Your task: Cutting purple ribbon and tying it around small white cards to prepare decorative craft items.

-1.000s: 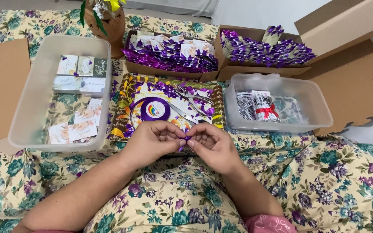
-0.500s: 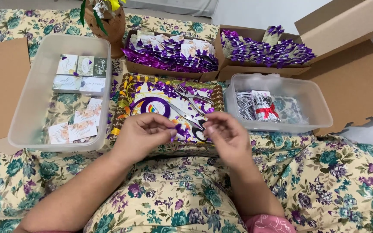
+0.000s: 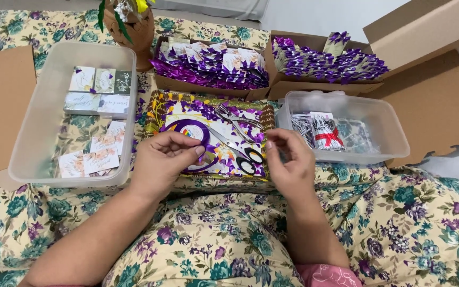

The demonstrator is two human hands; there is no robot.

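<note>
Floral bedspread everywhere we look, green and purple blooms on cream, with flat cardboard sheets at both edges. We sit with our hands raised over a patterned tray that carries a roll of purple ribbon, loose purple bows and a pair of scissors.

Our left hand curls inward, thumb and fingers pinched together; something small may sit between them, but we cannot tell what. Our right hand hovers just beside the scissors' black handles, fingers bent and loosely apart, nothing clearly held. The two hands stand apart with the tray's lower edge between them.

We judge this a pause in the bow-making, between one small piece and the next; a next move would call for a fine pinch grip and care around the scissor blades.

Now the containers. At left, a clear plastic bin holds small printed cards in two loose groups. At right, a second clear bin holds silvery wire ties and a packet with a red band. Behind them, two cardboard boxes: one packed with carded purple bows, the other with rows of purple bows.
</note>
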